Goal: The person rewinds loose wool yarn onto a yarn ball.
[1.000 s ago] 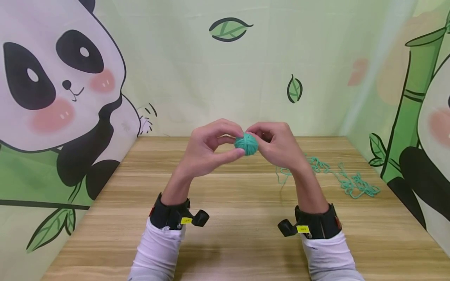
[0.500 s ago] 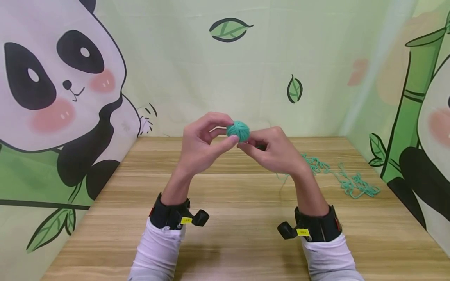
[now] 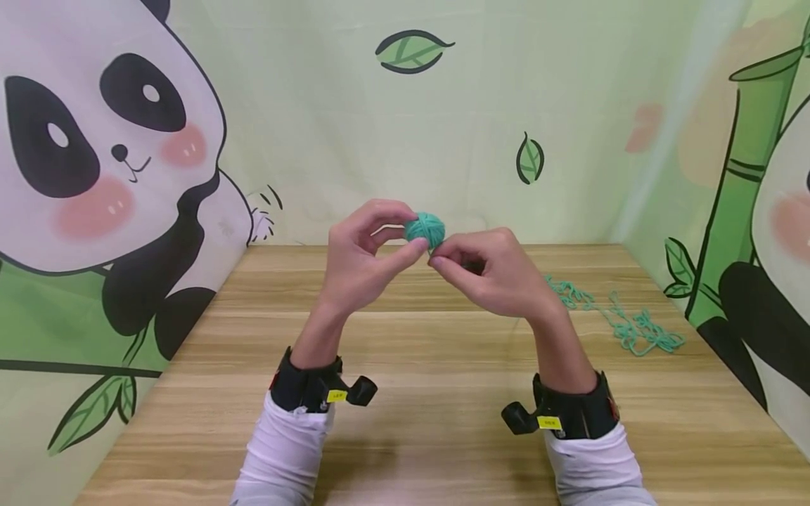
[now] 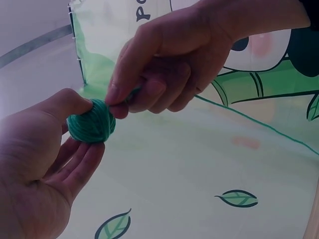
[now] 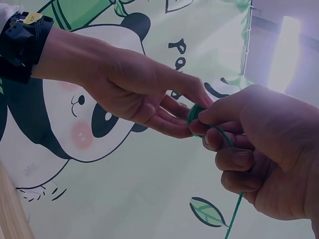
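Observation:
A small ball of teal yarn is held up above the table between the thumb and fingers of my left hand. My right hand is close at the ball's right side, thumb and index finger pinching the yarn strand. In the left wrist view the wound ball shows crossing wraps, and a strand trails out behind the right hand. From the right wrist view, the strand runs through the curled right fingers and hangs below them; the ball is mostly hidden there.
Loose teal yarn lies in tangled loops on the right of the wooden table, partly behind the right forearm. A printed panda backdrop stands behind and along both sides of the table.
The ball has shifted left and up with the left hand and turned slightly. My right hand has gone from the ball's upper right to below it, drawing the strand along.

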Action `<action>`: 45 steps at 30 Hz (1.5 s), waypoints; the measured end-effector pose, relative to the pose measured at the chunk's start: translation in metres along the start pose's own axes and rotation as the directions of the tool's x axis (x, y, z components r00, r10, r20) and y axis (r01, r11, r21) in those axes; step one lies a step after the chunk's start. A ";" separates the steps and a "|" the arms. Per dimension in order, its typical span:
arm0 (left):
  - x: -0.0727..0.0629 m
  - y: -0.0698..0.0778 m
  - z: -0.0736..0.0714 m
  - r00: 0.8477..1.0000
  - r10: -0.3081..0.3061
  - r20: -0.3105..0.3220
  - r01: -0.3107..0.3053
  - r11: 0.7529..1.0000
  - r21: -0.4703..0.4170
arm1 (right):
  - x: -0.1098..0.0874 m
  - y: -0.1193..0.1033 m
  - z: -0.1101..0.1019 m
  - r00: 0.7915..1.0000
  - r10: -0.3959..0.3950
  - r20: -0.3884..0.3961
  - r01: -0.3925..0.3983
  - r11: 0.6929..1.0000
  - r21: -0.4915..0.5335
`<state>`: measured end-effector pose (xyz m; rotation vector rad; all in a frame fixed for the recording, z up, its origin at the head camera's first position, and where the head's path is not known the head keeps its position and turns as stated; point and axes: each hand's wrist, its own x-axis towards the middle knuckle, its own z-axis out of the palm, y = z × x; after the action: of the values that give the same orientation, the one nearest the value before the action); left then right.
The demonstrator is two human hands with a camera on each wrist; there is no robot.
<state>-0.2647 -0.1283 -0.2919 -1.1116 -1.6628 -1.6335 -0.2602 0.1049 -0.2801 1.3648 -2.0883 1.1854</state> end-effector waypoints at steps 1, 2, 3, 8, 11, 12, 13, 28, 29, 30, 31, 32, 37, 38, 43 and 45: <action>0.000 0.000 0.000 1.000 0.002 -0.001 -0.002 1.000 0.008 | 0.000 -0.001 0.000 1.000 -0.002 -0.003 0.002 1.000 0.004; 0.000 0.000 0.000 1.000 0.004 -0.001 -0.004 1.000 0.016 | 0.000 -0.002 -0.001 1.000 -0.006 -0.006 0.006 1.000 0.008; 0.001 0.000 0.000 1.000 0.006 0.000 -0.006 1.000 0.023 | 0.000 -0.003 -0.001 1.000 -0.010 -0.010 0.010 1.000 0.010; 0.001 -0.001 0.001 1.000 0.002 0.007 -0.002 0.999 0.046 | -0.002 -0.007 -0.003 0.998 -0.039 -0.042 0.040 0.999 0.029; 0.001 -0.001 0.001 1.000 -0.012 0.013 0.012 0.999 0.051 | -0.003 -0.009 -0.004 0.996 -0.051 -0.067 0.054 0.997 0.046; 0.000 -0.001 0.001 1.000 -0.017 0.016 0.017 0.998 0.052 | -0.003 -0.011 -0.004 0.996 -0.055 -0.075 0.059 0.997 0.054; 0.000 -0.001 0.001 1.000 -0.022 0.019 0.021 0.998 0.056 | -0.004 -0.011 -0.004 0.995 -0.056 -0.083 0.061 0.996 0.061; -0.001 -0.002 0.001 0.991 -0.057 0.121 0.047 0.995 0.082 | -0.004 -0.016 -0.006 0.967 -0.119 -0.226 0.143 0.985 0.093; -0.002 -0.002 0.001 0.990 -0.060 0.128 0.050 0.996 0.080 | -0.004 -0.016 -0.006 0.965 -0.124 -0.232 0.149 0.984 0.094; -0.002 -0.002 0.000 0.989 -0.062 0.135 0.052 0.996 0.078 | -0.004 -0.016 -0.006 0.963 -0.130 -0.237 0.155 0.984 0.092; -0.002 -0.003 0.000 0.987 -0.064 0.145 0.053 0.996 0.076 | -0.004 -0.015 -0.006 0.961 -0.134 -0.241 0.159 0.983 0.090; -0.002 -0.003 0.000 0.986 -0.065 0.155 0.054 0.996 0.074 | -0.004 -0.014 -0.006 0.959 -0.137 -0.246 0.163 0.982 0.090; -0.002 -0.002 0.000 0.974 -0.055 0.221 0.046 0.998 0.047 | -0.003 -0.011 -0.007 0.957 -0.143 -0.251 0.166 0.983 0.075; -0.002 -0.002 0.000 0.971 -0.053 0.232 0.045 0.998 0.038 | -0.003 -0.011 -0.008 0.957 -0.140 -0.254 0.164 0.984 0.073; -0.002 -0.001 0.001 0.961 -0.040 0.274 0.046 0.999 -0.018 | -0.003 -0.008 -0.009 0.954 -0.131 -0.271 0.153 0.986 0.061; -0.002 -0.001 0.001 0.958 -0.036 0.285 0.049 0.998 -0.038 | -0.002 -0.007 -0.009 0.953 -0.128 -0.276 0.150 0.987 0.058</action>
<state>-0.2646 -0.1279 -0.2943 -1.3965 -1.8469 -1.6026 -0.2544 0.1124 -0.2735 1.2783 -1.7440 1.3241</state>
